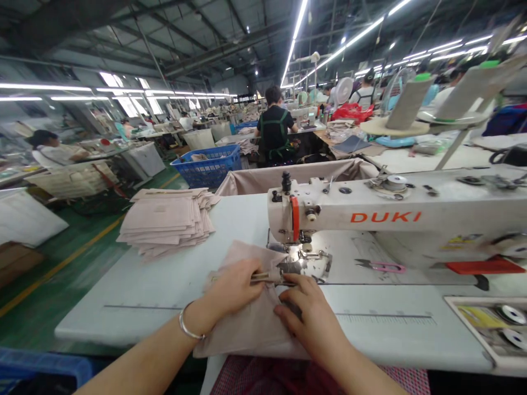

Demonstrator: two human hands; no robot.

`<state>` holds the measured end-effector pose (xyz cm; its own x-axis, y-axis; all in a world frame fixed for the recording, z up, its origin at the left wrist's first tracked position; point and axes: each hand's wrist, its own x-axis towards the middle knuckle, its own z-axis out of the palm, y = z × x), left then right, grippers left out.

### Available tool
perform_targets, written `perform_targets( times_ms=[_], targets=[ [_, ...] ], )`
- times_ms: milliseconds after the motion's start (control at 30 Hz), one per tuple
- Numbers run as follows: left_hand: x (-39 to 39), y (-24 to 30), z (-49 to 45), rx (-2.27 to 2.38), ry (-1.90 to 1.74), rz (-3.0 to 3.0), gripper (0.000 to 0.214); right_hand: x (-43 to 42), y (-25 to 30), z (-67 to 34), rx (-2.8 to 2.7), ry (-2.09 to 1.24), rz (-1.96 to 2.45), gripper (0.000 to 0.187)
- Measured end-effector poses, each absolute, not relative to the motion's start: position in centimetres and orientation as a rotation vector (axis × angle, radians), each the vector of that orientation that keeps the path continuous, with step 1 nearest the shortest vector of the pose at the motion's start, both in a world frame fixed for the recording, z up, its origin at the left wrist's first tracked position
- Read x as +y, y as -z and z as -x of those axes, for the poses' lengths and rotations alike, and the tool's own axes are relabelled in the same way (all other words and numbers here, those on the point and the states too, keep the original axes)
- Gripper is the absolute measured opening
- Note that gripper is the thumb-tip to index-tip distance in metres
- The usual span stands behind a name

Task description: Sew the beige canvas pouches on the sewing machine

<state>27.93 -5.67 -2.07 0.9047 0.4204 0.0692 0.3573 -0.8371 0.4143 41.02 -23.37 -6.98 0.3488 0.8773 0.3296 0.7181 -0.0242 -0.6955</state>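
Note:
A beige fabric piece (242, 336) lies on the white sewing table (135, 318), partly hanging over its front edge. My left hand (239, 285), with a silver bangle at the wrist, is closed on the fabric beside a narrow folded strip. My right hand (313, 315) has its fingers bent over the fabric's right side, thumb and forefinger pinching near the fold. Just beyond both hands is the needle area of the white sewing machine (337, 211). The fingertips of my left hand are partly hidden by the cloth.
A stack of beige fabric pieces (164, 222) sits at the table's left. Pink-handled thread snips (382, 266) lie under the machine arm. Bobbins (510, 314) rest in a tray at right. Behind stand a cloth-lined bin (255, 182), a blue basket (212, 164) and a seated person (274, 129).

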Motion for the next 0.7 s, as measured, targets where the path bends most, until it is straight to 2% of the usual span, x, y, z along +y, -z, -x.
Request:
perform_targets(
  times_ms=[67,200,333,533,700],
  targets=[
    [-6.6,0.8,-27.3,0.576,-0.239,-2.548,0.012,-23.8,5.8,-41.4,-1.340,-0.283,1.712,0.003],
    [-8.6,-2.0,-25.9,0.539,-0.280,-1.905,0.028,-24.8,2.3,-42.2,-1.341,-0.422,1.582,0.014],
    [-10.5,-3.3,-25.2,0.618,-0.374,-1.586,0.025,-25.5,-0.3,-42.2,-1.303,-0.588,1.530,0.016],
    [-12.3,-2.8,-24.6,0.705,-0.514,-1.447,0.029,-26.3,-1.2,-41.3,-1.088,-0.612,1.606,0.007],
    [-13.0,-2.8,-24.8,0.728,-0.549,-1.330,0.028,-26.6,-1.8,-41.0,-0.989,-0.659,1.638,0.011]
  ],
)
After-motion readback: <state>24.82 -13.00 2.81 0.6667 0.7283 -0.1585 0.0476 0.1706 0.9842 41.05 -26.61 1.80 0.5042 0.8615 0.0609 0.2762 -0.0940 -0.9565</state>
